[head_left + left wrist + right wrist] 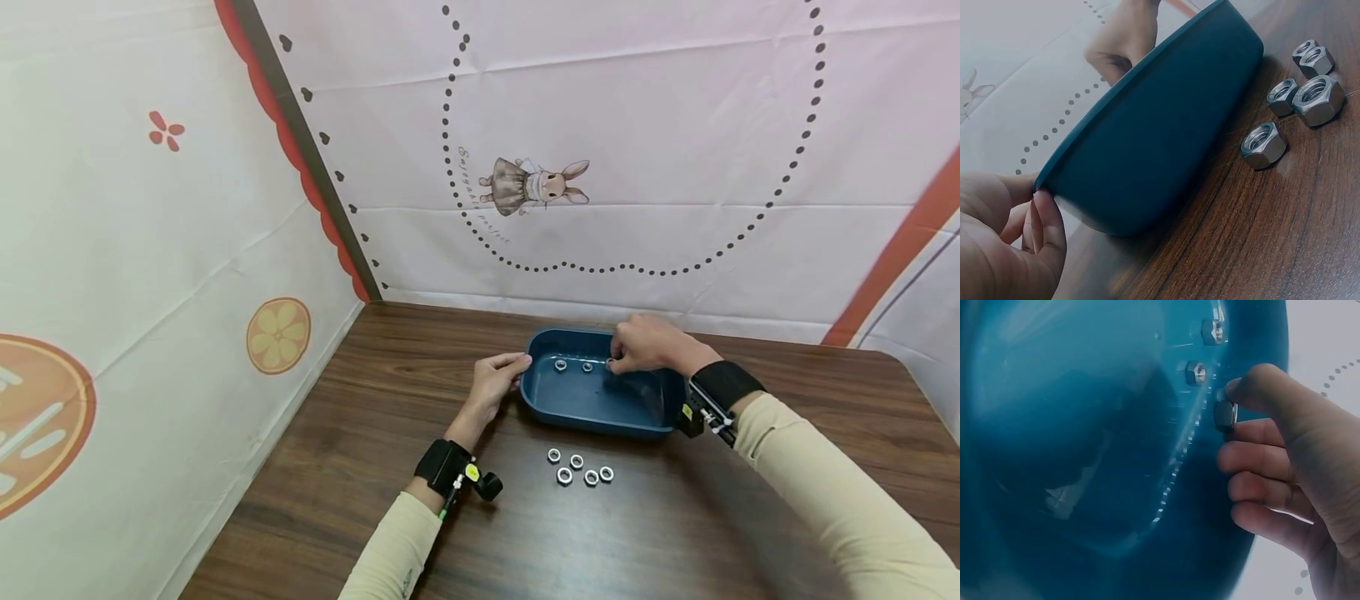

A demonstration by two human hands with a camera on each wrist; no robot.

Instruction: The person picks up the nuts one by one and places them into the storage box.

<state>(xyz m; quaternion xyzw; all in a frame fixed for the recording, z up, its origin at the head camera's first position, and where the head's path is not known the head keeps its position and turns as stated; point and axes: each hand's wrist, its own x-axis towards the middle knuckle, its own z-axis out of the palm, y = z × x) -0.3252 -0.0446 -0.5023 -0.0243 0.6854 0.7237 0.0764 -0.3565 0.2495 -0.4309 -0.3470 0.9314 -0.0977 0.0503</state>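
A blue oblong tray (581, 400) stands on the wooden table near the back wall. My left hand (491, 383) pinches its left rim between thumb and fingers. Over the tray's right half, my right hand (651, 343) reaches in from the right. In the right wrist view a metal hex nut (1225, 416) is pinched between thumb and index finger, close over the tray's far side. Two other nuts, one nut (1212, 332) and a second nut (1195, 373), lie on the tray floor to the left of that hand.
Several hex nuts (564, 476) lie loosely grouped on the table (420, 350) in front of the tray. A printed white cloth (645, 150) hangs behind the table, and another cloth panel (187, 250) runs along the left edge.
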